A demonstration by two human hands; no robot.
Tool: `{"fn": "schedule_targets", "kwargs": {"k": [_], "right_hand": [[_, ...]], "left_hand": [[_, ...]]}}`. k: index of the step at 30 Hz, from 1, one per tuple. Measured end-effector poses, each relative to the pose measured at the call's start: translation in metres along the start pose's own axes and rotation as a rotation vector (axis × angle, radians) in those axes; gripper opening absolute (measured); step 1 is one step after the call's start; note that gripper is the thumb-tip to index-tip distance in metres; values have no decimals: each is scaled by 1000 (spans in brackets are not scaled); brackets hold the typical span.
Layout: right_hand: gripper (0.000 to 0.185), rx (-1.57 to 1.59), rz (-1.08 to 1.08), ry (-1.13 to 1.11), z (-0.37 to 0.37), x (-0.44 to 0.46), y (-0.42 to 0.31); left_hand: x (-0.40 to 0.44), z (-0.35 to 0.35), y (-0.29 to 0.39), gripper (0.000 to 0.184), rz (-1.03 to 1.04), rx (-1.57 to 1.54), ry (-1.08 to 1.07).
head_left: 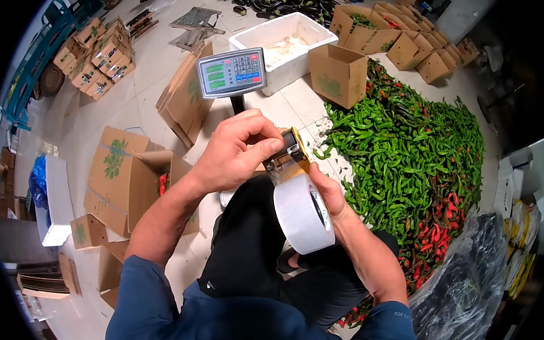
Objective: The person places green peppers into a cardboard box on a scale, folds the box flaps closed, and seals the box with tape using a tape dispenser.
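Note:
My right hand (331,194) grips a yellow-edged tape dispenser (293,148) from its right side, fingers largely hidden behind it. A wide roll of pale packing tape (295,214) sits on the dispenser, and a stretch of clear film runs from the roll toward the head. Thumb and forefinger of my left hand (239,148) are pinched together at the dispenser's head. Whatever lies between those fingertips is too small to make out. Both hands are above my lap, just in front of a weighing scale's display (231,73).
Green and red peppers (402,158) lie heaped on the right, beside crumpled clear plastic (462,291). An open carton (338,75) and a white foam box (285,44) stand ahead. More cartons (121,174) and flattened cardboard (187,95) are on the left. Eggplants (287,1) lie farther back.

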State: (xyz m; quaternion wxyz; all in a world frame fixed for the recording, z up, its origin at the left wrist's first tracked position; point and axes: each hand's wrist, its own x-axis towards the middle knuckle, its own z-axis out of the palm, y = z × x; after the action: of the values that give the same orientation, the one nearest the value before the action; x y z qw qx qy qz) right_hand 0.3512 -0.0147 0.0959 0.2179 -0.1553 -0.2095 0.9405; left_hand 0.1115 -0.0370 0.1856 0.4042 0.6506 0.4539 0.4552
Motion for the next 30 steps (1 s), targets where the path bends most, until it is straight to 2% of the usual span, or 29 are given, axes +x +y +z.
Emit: {"fn": "schedule_targets", "kwargs": {"k": [1, 4, 13, 16, 19, 22, 28, 30], "right_hand": [[65, 26, -5, -24, 0, 0, 0], [67, -13, -16, 227, 24, -4, -1], [77, -200, -56, 146, 11, -4, -3], [77, -266, -90, 116, 11, -3, -7], [76, -306, -106, 110, 8, -4, -9], [78, -330, -117, 96, 9, -6, -12], [79, -391, -113, 53, 11, -14, -19], [80, -367, -105, 52, 9, -15, -18]], "left_hand": [[-1, 0, -1, 10, 10, 8, 7], [-1, 3, -10, 11, 62, -109, 45], [6, 13, 1, 11, 82, -11, 147], [8, 16, 0, 11, 75, -104, 160], [10, 13, 4, 10, 150, 57, 151], [10, 25, 14, 9, 157, -78, 226], [8, 16, 8, 11, 143, 123, 139], [8, 21, 6, 12, 19, -134, 178]]}}
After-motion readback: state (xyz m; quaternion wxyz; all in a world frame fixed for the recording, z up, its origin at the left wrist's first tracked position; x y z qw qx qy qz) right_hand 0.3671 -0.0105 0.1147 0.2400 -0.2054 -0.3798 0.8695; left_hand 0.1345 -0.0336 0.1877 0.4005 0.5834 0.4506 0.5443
